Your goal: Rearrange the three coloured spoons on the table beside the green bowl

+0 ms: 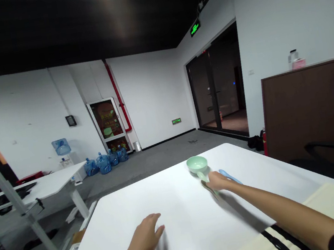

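Note:
A pale green bowl (pixel 197 164) stands on the white table (pixel 174 208) near its far edge. Just in front of it lie a green spoon (pixel 202 176) and a blue spoon (pixel 229 176). My right hand (pixel 217 181) reaches far out and rests with its fingers curled over the green spoon's handle, between the two spoons. My left hand (pixel 147 231) lies flat on the table close to me, palm down, fingers stretched out, holding nothing.
A cream cloth with black stripes (pixel 297 227) lies at the table's near right. A brown cabinet (pixel 313 106) stands to the right, another white desk (pixel 37 187) to the left. Blue water jugs (pixel 103 162) sit by the far wall.

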